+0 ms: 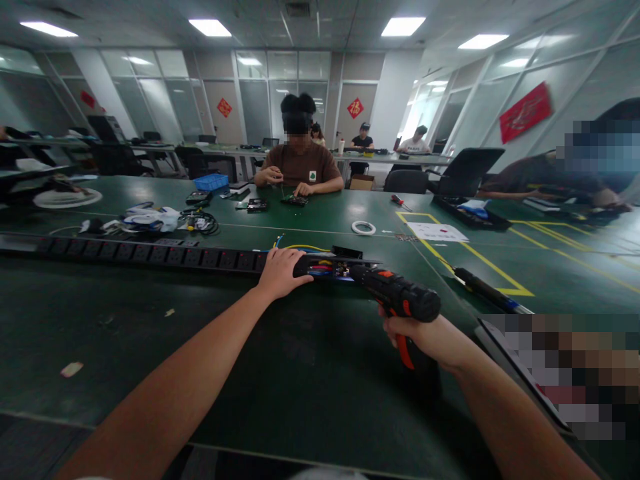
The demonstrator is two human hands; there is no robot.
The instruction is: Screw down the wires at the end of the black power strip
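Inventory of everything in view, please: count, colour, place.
Work table: 1, green, foreground
Socket strip: 1, black, across table
Wires: several, blue and yellow visible, strip's right part
Cordless drill: 1, black/orange, strip's right end
Cable pile: 1, mixed, beyond strip, left
Basket: 1, blue, table's far side
Ring: 1, white, beyond strip
Screwdriver: 1, red/black, beyond ring
Paper sheet: 1, white, right
Pen-shaped tool: 1, mostly black, right
Chairs: several, black, background
Co-workers: at least five, various tops, opposite, right, back
Wall signs: at least four, red, walls
Ceiling lights: at least four, white, overhead
Left hand: 1, bare, on strip
Right hand: 1, bare, around drill grip
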